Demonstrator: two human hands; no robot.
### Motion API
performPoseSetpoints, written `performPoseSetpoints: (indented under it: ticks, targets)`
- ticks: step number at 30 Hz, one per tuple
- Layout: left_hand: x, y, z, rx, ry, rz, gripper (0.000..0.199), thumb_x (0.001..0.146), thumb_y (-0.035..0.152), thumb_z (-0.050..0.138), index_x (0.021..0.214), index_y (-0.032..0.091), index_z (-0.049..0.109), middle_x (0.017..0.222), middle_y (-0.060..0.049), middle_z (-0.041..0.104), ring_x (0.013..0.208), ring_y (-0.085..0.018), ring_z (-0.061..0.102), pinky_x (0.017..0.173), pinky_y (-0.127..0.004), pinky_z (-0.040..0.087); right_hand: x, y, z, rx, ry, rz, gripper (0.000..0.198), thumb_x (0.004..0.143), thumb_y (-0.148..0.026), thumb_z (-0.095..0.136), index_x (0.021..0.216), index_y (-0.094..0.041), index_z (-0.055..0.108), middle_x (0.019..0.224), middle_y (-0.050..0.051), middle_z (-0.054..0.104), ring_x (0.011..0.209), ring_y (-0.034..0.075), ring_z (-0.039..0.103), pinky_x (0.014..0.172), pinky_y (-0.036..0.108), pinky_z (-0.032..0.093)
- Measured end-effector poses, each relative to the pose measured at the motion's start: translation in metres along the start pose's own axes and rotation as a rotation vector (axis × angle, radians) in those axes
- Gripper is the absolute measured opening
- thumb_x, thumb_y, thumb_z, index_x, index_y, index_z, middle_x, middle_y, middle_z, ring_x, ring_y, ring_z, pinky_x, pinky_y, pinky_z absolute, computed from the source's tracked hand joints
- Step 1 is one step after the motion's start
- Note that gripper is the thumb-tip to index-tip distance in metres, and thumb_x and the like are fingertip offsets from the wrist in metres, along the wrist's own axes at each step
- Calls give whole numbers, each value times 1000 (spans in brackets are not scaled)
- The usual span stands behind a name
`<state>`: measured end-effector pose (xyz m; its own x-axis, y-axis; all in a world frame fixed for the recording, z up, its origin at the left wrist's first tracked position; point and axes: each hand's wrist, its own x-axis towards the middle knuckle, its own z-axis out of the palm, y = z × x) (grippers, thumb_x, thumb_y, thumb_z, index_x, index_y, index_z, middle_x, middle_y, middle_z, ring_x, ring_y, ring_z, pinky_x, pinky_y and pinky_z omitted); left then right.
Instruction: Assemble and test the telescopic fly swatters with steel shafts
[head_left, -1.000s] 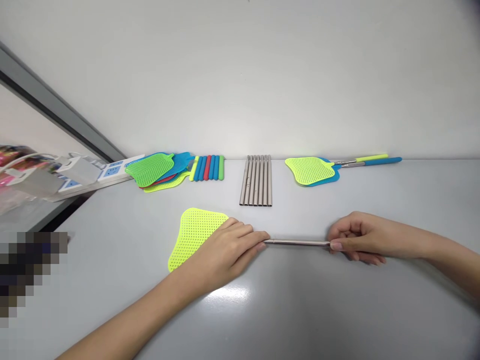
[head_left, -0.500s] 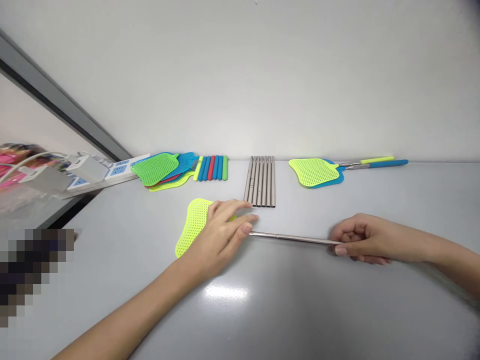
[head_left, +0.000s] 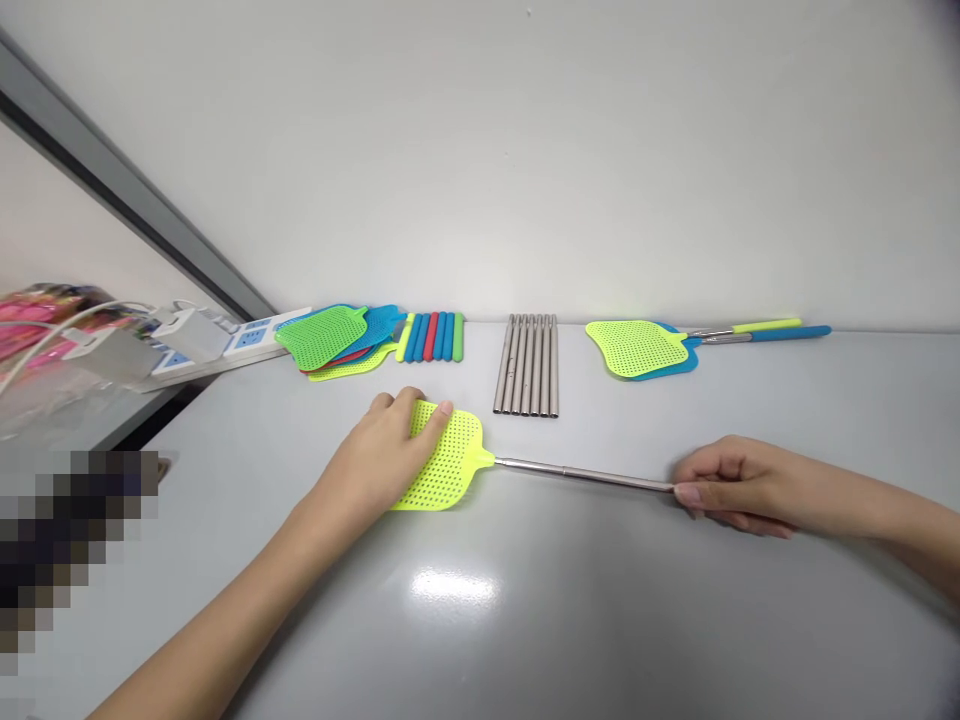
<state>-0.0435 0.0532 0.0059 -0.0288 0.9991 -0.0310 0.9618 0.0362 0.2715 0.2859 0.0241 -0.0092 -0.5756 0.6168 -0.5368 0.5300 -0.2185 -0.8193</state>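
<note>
A yellow fly swatter (head_left: 450, 465) with a slim metal rod (head_left: 585, 476) lies across the table in front of me. My left hand (head_left: 386, 450) grips the far left part of its perforated head, thumb on top and the other fingers partly hidden behind it. At the opposite end, my right hand (head_left: 735, 487) pinches the rod's tip between thumb and fingers. No coloured grip shows on this rod. Behind it lies a row of several metal tubes (head_left: 526, 368), side by side.
Coloured swatter heads (head_left: 322, 338) are piled at the back left, beside a row of coloured handle grips (head_left: 430, 338). Two handled swatters (head_left: 637, 347) overlap at the back right. A power strip (head_left: 251, 340) with white plugs runs along the left edge, near the wall (head_left: 525, 150).
My left hand has moved left from the swatter's neck onto its head, uncovering the joint with the rod. My right hand stays at the rod's end. The view has shifted slightly.
</note>
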Motion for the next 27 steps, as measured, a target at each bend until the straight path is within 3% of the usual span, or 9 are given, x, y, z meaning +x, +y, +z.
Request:
performPoseSetpoints:
  ticks: [3,6,10,20,27]
  targets:
    - [3,-2,0,-12,-15,26,46,76,57,25,84,19,49,80,-5,52,78,-23,51,68,-34,38,0,0,3,-28,6,5,35,76,-47,45,61,-16,43,49,-6,31,40,4,24,36,19,17]
    - [6,-3,2,-40,62,72,41,79,53,23,78,19,45,76,-4,51,75,-20,50,66,-31,38,-1,-3,12,-53,64,-14,36,76,-49,45,59,-16,40,52,-6,24,44,6,20,39,19,17]
    - [6,-1,7,-58,165,77,35,81,50,23,77,20,41,79,-5,50,77,-20,49,67,-31,38,-3,-6,24,-111,91,-9,31,76,-46,46,67,-16,48,53,-5,24,46,6,21,40,20,17]
    - [-3,4,7,17,132,-28,37,81,51,16,80,21,38,80,-5,47,73,-23,52,63,-35,40,-11,-8,38,-115,118,31,27,78,-40,46,68,-16,51,55,-4,28,49,7,25,41,19,19]
    - [-7,8,7,70,116,-33,39,81,50,12,83,20,38,80,-6,47,69,-23,53,59,-35,40,-12,-26,42,91,42,169,30,75,-41,50,62,-14,49,47,-7,27,40,3,23,36,16,19]
